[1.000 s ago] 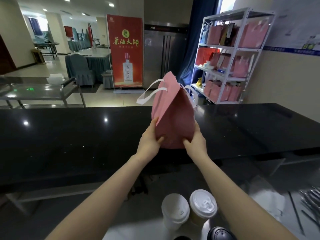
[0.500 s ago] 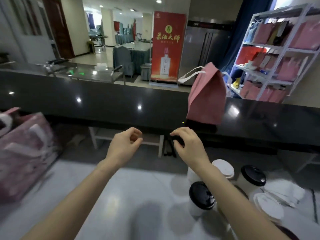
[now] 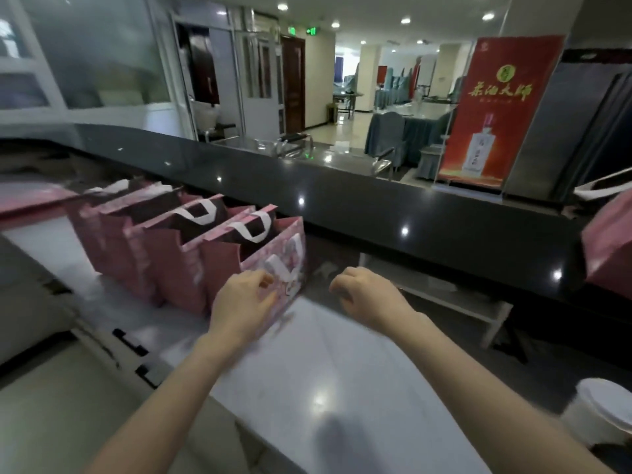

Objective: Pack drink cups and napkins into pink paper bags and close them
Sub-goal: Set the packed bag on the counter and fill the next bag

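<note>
- Now turned away from the pink paper bag (image 3: 607, 248) left on the glossy black counter (image 3: 444, 227) at far right, the person reaches left to a row of open pink bags (image 3: 164, 254) with white handles.
- The left hand (image 3: 244, 302) touches the nearest floral-printed pink bag (image 3: 285, 248); motion blur hides whether its curled fingers grip it.
- The right hand (image 3: 367, 295) hovers just beside it, loosely curled and holding nothing.
- A white-lidded paper cup (image 3: 602, 408) waits near right on the pale worktop (image 3: 342, 371), suggesting the next bag's packing begins.
</note>
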